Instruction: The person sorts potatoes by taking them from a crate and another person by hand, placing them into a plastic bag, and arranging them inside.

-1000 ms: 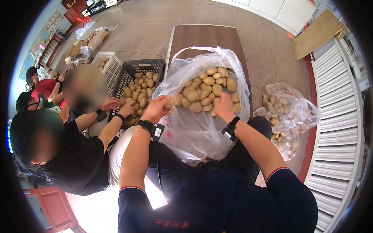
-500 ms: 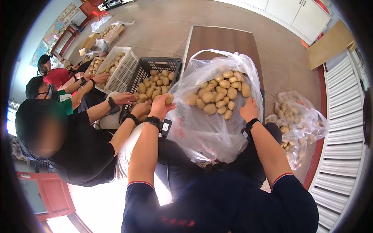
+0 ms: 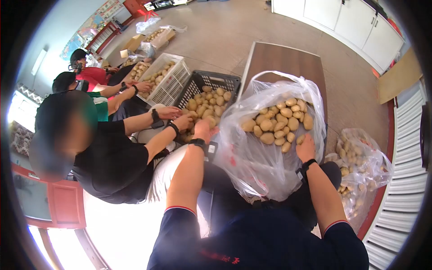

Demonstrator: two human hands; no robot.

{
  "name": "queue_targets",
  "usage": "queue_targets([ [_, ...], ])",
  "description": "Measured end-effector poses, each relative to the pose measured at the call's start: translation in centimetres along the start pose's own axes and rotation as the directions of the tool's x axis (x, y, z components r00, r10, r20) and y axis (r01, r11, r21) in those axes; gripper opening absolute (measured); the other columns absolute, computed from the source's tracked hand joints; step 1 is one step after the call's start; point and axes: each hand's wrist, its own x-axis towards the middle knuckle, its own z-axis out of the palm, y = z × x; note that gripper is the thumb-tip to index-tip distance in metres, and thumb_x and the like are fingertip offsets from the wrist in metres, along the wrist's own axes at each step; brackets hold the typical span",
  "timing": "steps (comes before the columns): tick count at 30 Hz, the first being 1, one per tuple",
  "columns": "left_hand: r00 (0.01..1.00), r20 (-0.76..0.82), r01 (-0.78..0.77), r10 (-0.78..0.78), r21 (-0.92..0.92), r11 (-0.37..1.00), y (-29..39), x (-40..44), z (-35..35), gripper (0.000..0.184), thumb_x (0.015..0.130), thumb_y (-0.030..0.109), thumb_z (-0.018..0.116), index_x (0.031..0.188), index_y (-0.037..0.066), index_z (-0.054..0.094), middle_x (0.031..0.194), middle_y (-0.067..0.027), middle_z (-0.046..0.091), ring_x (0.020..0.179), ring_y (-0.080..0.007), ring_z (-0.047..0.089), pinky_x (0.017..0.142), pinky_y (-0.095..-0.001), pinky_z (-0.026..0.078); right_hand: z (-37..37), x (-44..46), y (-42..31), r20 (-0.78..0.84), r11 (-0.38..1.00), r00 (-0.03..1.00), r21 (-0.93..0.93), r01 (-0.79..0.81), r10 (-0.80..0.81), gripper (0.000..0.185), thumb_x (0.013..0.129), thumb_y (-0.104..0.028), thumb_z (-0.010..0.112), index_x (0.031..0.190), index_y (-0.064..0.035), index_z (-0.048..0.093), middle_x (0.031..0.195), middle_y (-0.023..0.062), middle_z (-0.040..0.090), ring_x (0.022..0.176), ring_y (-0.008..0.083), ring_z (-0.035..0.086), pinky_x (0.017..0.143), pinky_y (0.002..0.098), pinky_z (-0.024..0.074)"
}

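My left hand is at the near right corner of a black plastic crate, its fingers closed on a potato. Loose potatoes fill the crate. To the right, a large clear plastic bag lies spread over my lap and the end of a brown table, its mouth wide, with a pile of potatoes inside. At the right side of that pile my right hand has its fingers closed around a small potato.
Beside me, a co-worker in a black shirt has both hands in the black crate. Beyond stand a white crate of potatoes and more people. Filled potato bags lie on the floor at right, near a white radiator. The brown tabletop extends ahead.
The view has swung, so everything sits farther right and lower. My left hand has lowered toward the crate with its potato. My right hand has reached the pile and closed on a potato.
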Motion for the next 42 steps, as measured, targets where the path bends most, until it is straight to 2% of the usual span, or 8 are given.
queue_targets([
  [18,0.987,-0.092,-0.129,0.132,0.034,0.991,-2.9,4.6,-3.3,0.025,0.089,0.019,0.060,0.108,0.004,0.059,0.101,-0.0150,0.060,0.080,-0.0321,0.063,0.067,-0.0403,0.056,0.1,-1.6,-0.8,0.104,0.993,0.991,-0.082,0.087,-0.078,0.063,0.073,-0.025,0.075,0.128,-0.0150,0.047,0.117,0.0198,0.055,0.112,0.0425,0.053,0.090,0.0549,0.0457],
  [19,0.895,0.095,-0.424,0.437,0.492,0.761,-4.7,8.6,-6.2,0.025,0.087,0.024,0.063,0.100,0.003,0.061,0.096,-0.0163,0.062,0.082,-0.0333,0.063,0.070,-0.0415,0.054,0.0,-1.6,-0.9,0.112,0.993,0.991,-0.084,0.082,-0.072,0.063,0.072,-0.025,0.076,0.127,-0.0143,0.048,0.116,0.0199,0.056,0.111,0.0427,0.053,0.090,0.0544,0.0460],
  [21,0.718,0.394,-0.617,0.574,0.742,0.263,-4.0,8.2,-6.4,0.028,0.085,0.028,0.066,0.092,0.001,0.064,0.092,-0.0176,0.064,0.084,-0.0346,0.063,0.073,-0.0427,0.052,0.0,-1.6,-0.8,0.117,0.991,0.989,-0.088,0.101,-0.090,0.062,0.073,-0.025,0.076,0.127,-0.0127,0.048,0.116,0.0199,0.057,0.110,0.0420,0.055,0.090,0.0533,0.0461],
  [25,0.684,0.365,-0.600,0.632,0.774,0.203,-3.8,6.7,-5.9,0.030,0.083,0.029,0.068,0.088,0.001,0.063,0.087,-0.0158,0.065,0.087,-0.0311,0.065,0.076,-0.0393,0.052,0.2,-1.4,-0.4,0.099,0.993,0.989,-0.021,0.114,-0.111,0.062,0.073,-0.025,0.078,0.125,-0.0087,0.047,0.116,0.0200,0.059,0.110,0.0413,0.056,0.091,0.0520,0.0459],
  [26,0.822,0.222,-0.510,0.525,0.697,0.503,-2.7,4.2,-4.4,0.027,0.086,0.027,0.064,0.093,0.001,0.061,0.085,-0.0145,0.065,0.086,-0.0292,0.066,0.073,-0.0372,0.054,0.2,-1.3,-0.4,0.100,0.992,0.988,-0.035,0.123,-0.119,0.062,0.073,-0.025,0.078,0.125,-0.0087,0.047,0.116,0.0200,0.059,0.110,0.0413,0.056,0.091,0.0520,0.0459],
  [28,0.985,-0.128,-0.119,0.116,-0.016,0.993,0.1,-1.0,-0.4,0.018,0.094,0.018,0.051,0.106,0.005,0.055,0.083,-0.0107,0.064,0.083,-0.0260,0.069,0.065,-0.0338,0.059,0.2,-1.3,-0.4,0.057,0.994,0.993,0.016,0.105,-0.106,0.061,0.074,-0.023,0.078,0.124,-0.0075,0.048,0.117,0.0196,0.059,0.110,0.0422,0.055,0.092,0.0520,0.0455],
  [35,0.968,-0.071,-0.243,0.243,0.007,0.970,-1.0,-1.3,1.1,0.022,0.095,0.022,0.051,0.099,0.003,0.060,0.080,-0.0135,0.063,0.064,-0.0245,0.065,0.056,-0.0377,0.058,-0.2,-0.6,0.0,-0.053,0.939,0.963,0.213,0.269,-0.263,0.057,0.078,-0.020,0.073,0.125,0.0014,0.048,0.119,0.0229,0.059,0.114,0.0429,0.053,0.097,0.0464,0.0432],
  [42,0.986,0.140,-0.108,0.089,0.130,0.986,0.4,-4.1,4.4,0.037,0.093,0.028,0.057,0.118,0.001,0.053,0.106,-0.0151,0.059,0.071,-0.0281,0.066,0.059,-0.0395,0.058,-4.7,-4.1,-8.1,0.070,0.876,0.957,0.425,0.227,-0.282,0.056,0.086,-0.026,0.069,0.127,0.0030,0.046,0.114,0.0225,0.060,0.110,0.0344,0.059,0.095,0.0420,0.0443],
])
